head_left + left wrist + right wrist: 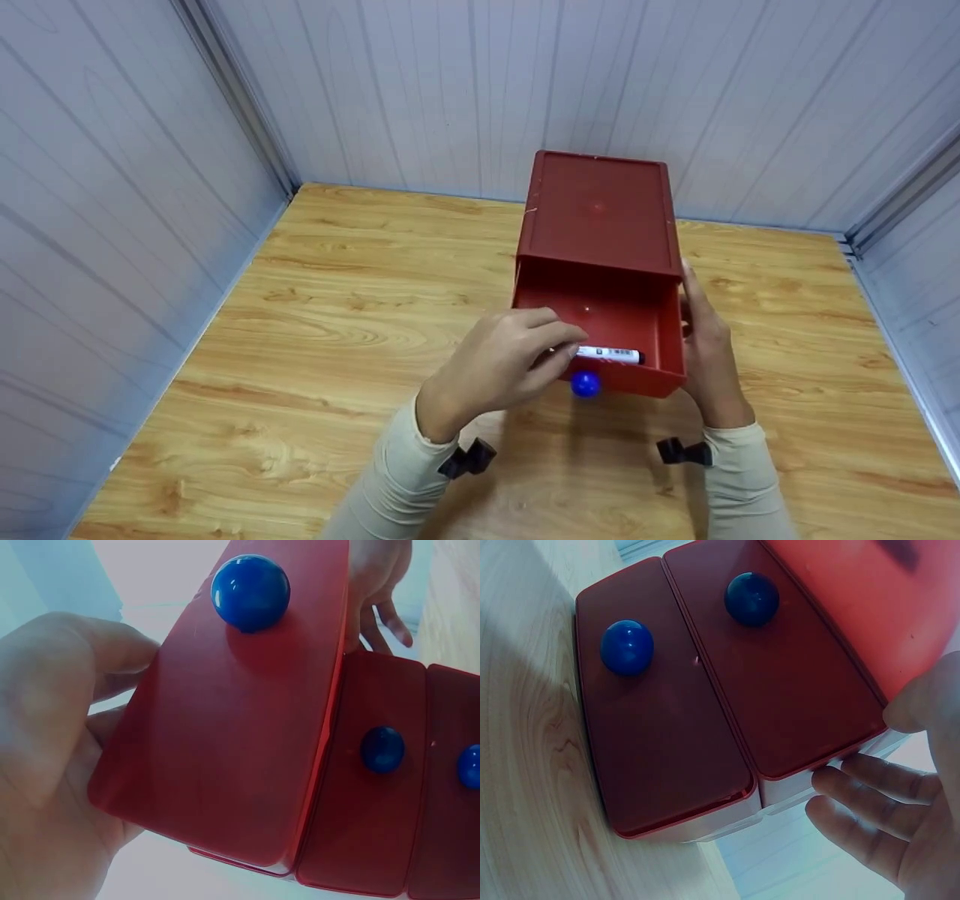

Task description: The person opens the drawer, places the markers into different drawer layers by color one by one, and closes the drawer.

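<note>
A red drawer cabinet [600, 214] with blue round knobs stands on the table, its top drawer [630, 322] pulled out. Inside that drawer, along its front wall, is a white marker [611, 355] with a black end. My left hand [510, 364] reaches over the drawer's front left corner and pinches the marker's left end between thumb and fingers; the left wrist view hides the marker behind the drawer front [217, 712]. On the cabinet's right side, my right hand [709, 352] rests with fairly straight fingers against the side, its thumb near the front edge.
Two lower drawers with blue knobs [627, 648] are closed beneath the top one. Pale panel walls [420, 90] enclose the wooden table [300, 360] at the back and sides. The cabinet stands close to the back wall.
</note>
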Motion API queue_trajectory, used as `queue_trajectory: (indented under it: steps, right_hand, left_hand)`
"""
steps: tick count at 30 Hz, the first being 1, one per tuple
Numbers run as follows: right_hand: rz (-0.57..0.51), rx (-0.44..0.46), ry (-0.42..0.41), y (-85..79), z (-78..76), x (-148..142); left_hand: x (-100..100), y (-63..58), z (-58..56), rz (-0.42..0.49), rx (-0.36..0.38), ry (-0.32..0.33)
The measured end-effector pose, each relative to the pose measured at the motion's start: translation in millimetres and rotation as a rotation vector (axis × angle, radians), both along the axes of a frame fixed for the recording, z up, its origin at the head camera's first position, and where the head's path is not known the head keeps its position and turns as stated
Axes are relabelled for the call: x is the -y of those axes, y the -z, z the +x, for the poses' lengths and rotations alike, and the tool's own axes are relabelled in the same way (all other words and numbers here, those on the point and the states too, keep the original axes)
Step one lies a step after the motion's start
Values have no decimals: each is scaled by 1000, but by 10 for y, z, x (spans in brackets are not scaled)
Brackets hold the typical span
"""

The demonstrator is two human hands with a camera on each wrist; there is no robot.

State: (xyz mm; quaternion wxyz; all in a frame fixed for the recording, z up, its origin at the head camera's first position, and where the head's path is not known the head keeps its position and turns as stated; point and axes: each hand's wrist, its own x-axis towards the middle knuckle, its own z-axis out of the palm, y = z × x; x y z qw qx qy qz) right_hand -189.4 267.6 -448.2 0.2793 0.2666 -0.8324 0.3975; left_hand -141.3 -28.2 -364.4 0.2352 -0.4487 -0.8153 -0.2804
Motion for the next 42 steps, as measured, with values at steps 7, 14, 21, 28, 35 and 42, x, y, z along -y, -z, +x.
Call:
queue_trajectory:
  steps: [7,14,21,28,35,42]
  right_hand:
    - [11,-34,1,-6,-13,-5]
    - [15,-47,3,0,-21,-8]
    - [-13,-53,-5,48,-46,-23]
    - [11,-38,8,6,-22,-11]
    - [25,-21,26,1,-17,-13]
    - [10,34,66,9,9,12]
  left_hand:
    - [-1,13,50,-18,-9,-17]
    - [-28,47,67,26,-51,-31]
    - [-54,97,51,73,-90,-34]
    - [-75,107,45,87,-101,-58]
    - [-95,135,22,122,-110,-94]
    - [-128,172,1,149,-171,-156]
